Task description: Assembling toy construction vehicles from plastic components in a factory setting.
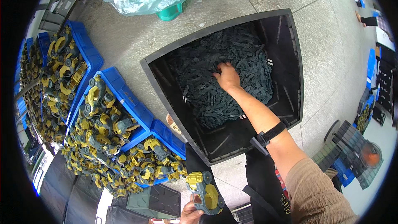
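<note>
At centre, a large black plastic crate (pixel 285 54) holds heaped, dark green-grey strips (pixel 211 105). Nearer, the left grip (pixel 190 214) holds a yellow-and-grey toy vehicle (pixel 210 197). The right grip (pixel 227 77) curls over the heap, possible catch hard to tell; pinching cleanly should help.

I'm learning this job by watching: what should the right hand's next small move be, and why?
Probably to lift one dark piece from the heap: the right hand is already down at these loose pieces in the black bin, while the left hand holds a yellow-and-grey toy vehicle outside it. Whether the right fingers grip anything yet is unclear.
</note>
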Action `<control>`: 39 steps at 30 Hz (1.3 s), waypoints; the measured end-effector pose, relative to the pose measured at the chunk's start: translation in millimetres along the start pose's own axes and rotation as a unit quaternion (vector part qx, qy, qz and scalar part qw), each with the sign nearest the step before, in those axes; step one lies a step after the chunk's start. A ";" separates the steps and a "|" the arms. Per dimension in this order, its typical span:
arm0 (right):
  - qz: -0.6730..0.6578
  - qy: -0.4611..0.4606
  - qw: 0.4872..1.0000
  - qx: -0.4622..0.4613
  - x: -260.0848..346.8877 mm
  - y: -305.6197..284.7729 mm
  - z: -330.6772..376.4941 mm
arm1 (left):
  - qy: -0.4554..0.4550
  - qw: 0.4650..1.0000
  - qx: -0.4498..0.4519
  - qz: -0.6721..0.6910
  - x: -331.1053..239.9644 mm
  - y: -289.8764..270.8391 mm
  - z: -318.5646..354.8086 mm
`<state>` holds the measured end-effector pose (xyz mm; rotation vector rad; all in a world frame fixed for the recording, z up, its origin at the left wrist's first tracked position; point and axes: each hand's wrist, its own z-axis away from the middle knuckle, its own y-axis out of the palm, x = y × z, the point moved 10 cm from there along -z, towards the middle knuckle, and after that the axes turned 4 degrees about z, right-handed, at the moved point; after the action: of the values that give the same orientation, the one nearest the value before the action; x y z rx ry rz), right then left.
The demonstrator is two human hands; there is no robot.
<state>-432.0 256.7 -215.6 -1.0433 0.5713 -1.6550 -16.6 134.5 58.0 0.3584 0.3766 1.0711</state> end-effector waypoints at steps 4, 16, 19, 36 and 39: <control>-0.160 0.004 0.987 0.030 -33.9 4.7 20.0 | 0.014 1.000 0.021 0.000 4.0 23.4 1.2; -0.530 0.181 0.818 0.131 -84.3 -105.3 142.6 | 0.035 0.997 0.048 -0.041 23.7 104.1 7.8; -0.579 0.135 0.793 0.134 -62.3 -164.9 172.7 | 0.074 0.994 0.050 -0.066 19.5 126.5 23.2; -0.735 0.001 0.579 0.353 58.1 -480.3 442.9 | 0.339 0.928 0.121 -0.097 -11.1 390.0 220.1; -0.724 -0.003 0.590 0.359 68.9 -500.3 477.9 | 0.346 0.923 0.147 -0.085 -14.0 413.9 248.2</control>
<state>-287.7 421.4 444.4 -0.7822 -1.3623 -2.7992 -228.5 276.6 467.9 0.1950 1.1903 0.9451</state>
